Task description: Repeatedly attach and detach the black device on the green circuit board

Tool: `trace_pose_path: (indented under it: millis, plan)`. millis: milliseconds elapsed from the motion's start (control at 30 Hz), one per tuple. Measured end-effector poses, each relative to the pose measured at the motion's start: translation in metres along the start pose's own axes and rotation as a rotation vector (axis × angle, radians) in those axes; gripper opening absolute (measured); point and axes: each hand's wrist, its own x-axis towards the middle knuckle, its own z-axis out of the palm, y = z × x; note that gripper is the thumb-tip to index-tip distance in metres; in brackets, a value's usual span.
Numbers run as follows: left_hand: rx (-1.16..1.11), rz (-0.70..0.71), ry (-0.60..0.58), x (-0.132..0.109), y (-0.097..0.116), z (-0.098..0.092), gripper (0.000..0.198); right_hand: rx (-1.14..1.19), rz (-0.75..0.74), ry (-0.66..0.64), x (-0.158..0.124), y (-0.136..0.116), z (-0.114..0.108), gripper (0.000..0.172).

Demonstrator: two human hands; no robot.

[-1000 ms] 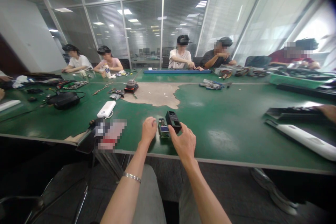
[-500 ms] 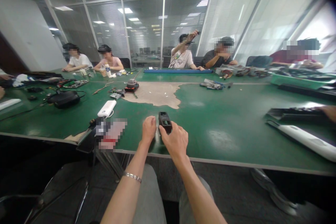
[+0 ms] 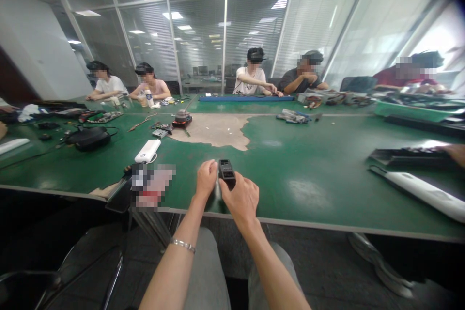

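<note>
A small black box-shaped device (image 3: 227, 172) stands on the green table (image 3: 308, 174) near its front edge. My right hand (image 3: 240, 197) is closed around the lower end of this device. Just to the left, my left hand (image 3: 206, 178) is curled into a fist beside the device, touching or nearly touching it; what its fingers hold is hidden. A metal bracelet sits on my left wrist.
A white power bank (image 3: 147, 150) and a blurred-out item lie to the left. A black pouch (image 3: 89, 137), tools and small parts are scattered further back. A long white device (image 3: 423, 193) lies at the right. Several people sit round the far side.
My right hand carried the black device leftward, over the small green circuit board that lay beside my left hand; the board is now hidden. The person opposite raised an arm, then lowered it.
</note>
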Motion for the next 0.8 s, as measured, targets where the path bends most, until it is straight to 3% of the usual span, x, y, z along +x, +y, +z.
trace_pose_path:
  millis: [167, 333, 600, 800]
  plan:
    - [-0.045, 0.013, -0.008, -0.001, -0.001, 0.001, 0.033, -0.015, 0.006, -0.037, -0.006, 0.004, 0.005, 0.035]
    - [0.009, 0.031, -0.034, 0.0, -0.004, 0.004, 0.027, 0.047, -0.03, -0.023, -0.011, 0.012, 0.012, 0.055]
    - [0.085, 0.057, -0.118, 0.001, -0.001, 0.001, 0.031, 0.055, 0.026, -0.031, -0.011, 0.009, 0.016, 0.045]
    - [0.078, 0.055, -0.118, 0.0, 0.001, 0.0, 0.031, 0.057, 0.048, -0.007, -0.013, 0.005, 0.018, 0.046]
